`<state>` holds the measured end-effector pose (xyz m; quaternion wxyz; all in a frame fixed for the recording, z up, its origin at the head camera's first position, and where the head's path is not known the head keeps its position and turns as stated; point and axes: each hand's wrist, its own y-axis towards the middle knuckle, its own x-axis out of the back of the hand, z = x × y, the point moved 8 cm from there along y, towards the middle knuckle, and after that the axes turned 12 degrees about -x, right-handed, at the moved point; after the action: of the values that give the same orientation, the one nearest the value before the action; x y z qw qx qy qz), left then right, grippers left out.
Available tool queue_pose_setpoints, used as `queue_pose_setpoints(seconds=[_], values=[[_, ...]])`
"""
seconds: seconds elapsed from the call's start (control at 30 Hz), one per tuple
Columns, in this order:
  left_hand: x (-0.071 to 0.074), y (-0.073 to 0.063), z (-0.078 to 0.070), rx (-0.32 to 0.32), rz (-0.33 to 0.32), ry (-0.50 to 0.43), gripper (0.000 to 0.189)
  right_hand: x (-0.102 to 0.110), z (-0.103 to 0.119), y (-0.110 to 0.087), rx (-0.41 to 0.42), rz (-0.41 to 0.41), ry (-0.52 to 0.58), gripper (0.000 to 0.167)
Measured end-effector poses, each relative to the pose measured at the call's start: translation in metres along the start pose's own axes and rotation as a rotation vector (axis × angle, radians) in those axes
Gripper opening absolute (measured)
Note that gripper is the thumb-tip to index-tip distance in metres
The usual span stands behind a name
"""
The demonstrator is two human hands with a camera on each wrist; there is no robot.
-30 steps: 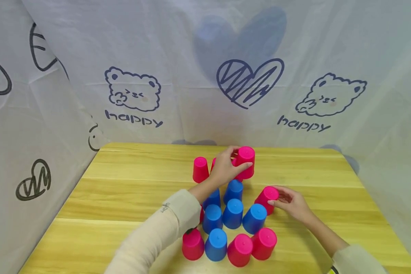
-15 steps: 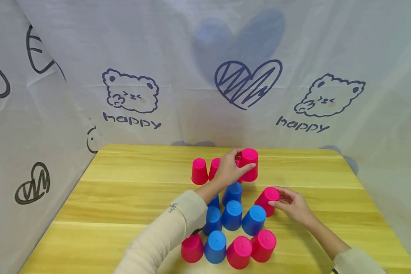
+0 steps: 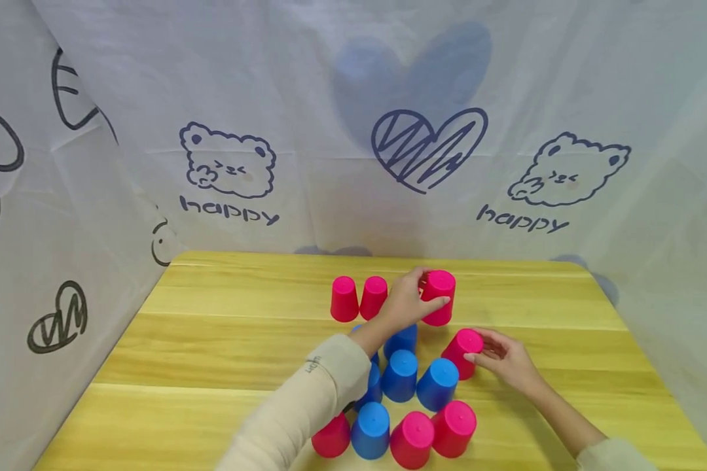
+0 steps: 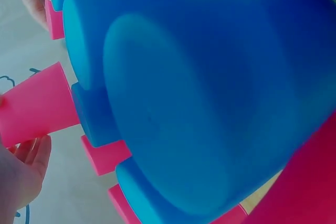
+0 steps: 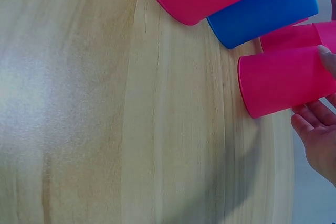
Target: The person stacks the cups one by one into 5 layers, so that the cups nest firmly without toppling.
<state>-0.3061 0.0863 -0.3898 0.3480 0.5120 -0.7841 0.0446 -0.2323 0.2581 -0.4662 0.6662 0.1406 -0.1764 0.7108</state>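
Note:
My left hand (image 3: 405, 301) reaches over the blue cups and grips an upside-down pink cup (image 3: 440, 297) near the back of the table, thumb on its near side. In the left wrist view that pink cup (image 4: 39, 103) is above my left fingers (image 4: 41, 158). Further right and nearer, my right hand (image 3: 509, 360) holds another upside-down pink cup (image 3: 462, 353) between thumb and fingers. It stands beside a blue cup (image 3: 438, 384). The right wrist view shows this pink cup (image 5: 286, 80) with its rim close to the tabletop.
Two pink cups (image 3: 344, 299) (image 3: 374, 297) stand in the back row. Several blue cups (image 3: 399, 376) fill the middle, partly hidden by my left sleeve (image 3: 306, 399). In front is a row of pink cups (image 3: 412, 439) and a blue cup (image 3: 370, 430). A printed cloth (image 3: 324, 196) hangs behind the table (image 3: 212, 340).
My left hand has carried its pink cup to the right and slightly lower, exposing more of the second pink cup in the back row. The right hand stays put on its cup.

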Motion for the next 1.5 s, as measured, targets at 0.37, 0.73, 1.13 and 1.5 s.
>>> queue_pose_setpoints(seconds=[0.37,0.73,1.13,1.5], values=[[-0.014,0.009,0.004,-0.017,0.096,0.11,0.058,-0.002,0.003,0.0,0.028,0.013,0.013,0.046],[-0.034,0.01,0.021,0.182,0.191,0.162,0.059,-0.002,-0.001,-0.002,0.022,0.022,0.054,0.047],[-0.045,0.009,0.024,0.234,0.29,0.27,0.055,-0.003,0.0,-0.002,0.027,0.012,0.05,0.047],[-0.049,0.012,0.028,0.207,0.338,0.287,0.057,-0.003,0.001,-0.002,0.038,0.006,0.046,0.046]])
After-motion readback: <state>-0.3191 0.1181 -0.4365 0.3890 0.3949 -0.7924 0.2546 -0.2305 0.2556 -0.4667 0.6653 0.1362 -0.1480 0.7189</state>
